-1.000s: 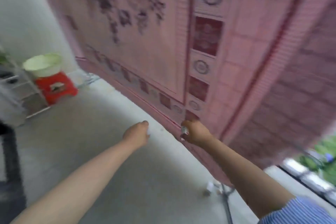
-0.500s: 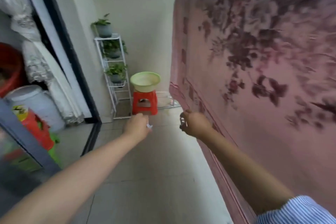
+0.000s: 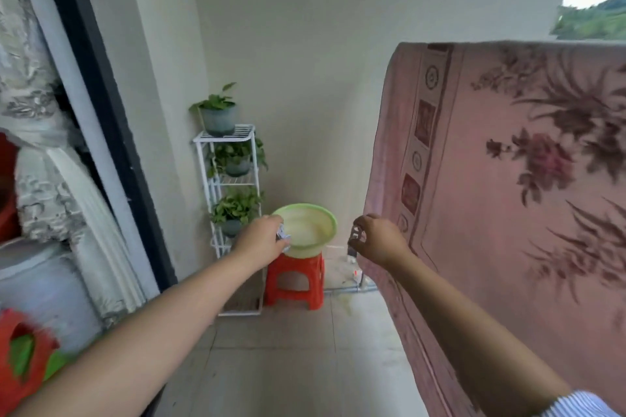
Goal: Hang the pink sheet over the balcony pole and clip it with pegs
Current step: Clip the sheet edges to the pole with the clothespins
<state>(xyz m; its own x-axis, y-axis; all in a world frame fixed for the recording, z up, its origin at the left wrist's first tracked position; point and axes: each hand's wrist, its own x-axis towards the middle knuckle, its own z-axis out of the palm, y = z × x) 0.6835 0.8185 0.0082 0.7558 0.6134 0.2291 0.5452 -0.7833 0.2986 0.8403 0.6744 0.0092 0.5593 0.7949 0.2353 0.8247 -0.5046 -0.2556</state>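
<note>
The pink sheet [image 3: 501,200] with dark floral print hangs down on the right, draped over a pole that it hides along its top edge. My left hand [image 3: 261,239] is stretched out ahead, fingers curled around a small pale peg [image 3: 283,236]. My right hand [image 3: 377,239] is held next to the sheet's left border and grips another small peg [image 3: 356,235]. Both hands are at about waist height, apart from each other, in front of a green basin.
A green basin [image 3: 313,223] sits on a red stool [image 3: 294,281] against the far wall. Beside it stands a white wire rack [image 3: 226,200] with potted plants. A dark door frame [image 3: 101,105] and curtains line the left. Tiled floor [image 3: 298,359] lies between.
The view has lifted from the floor to the far wall. Both hands stayed closed on their pegs and moved forward along the sheet toward its left end.
</note>
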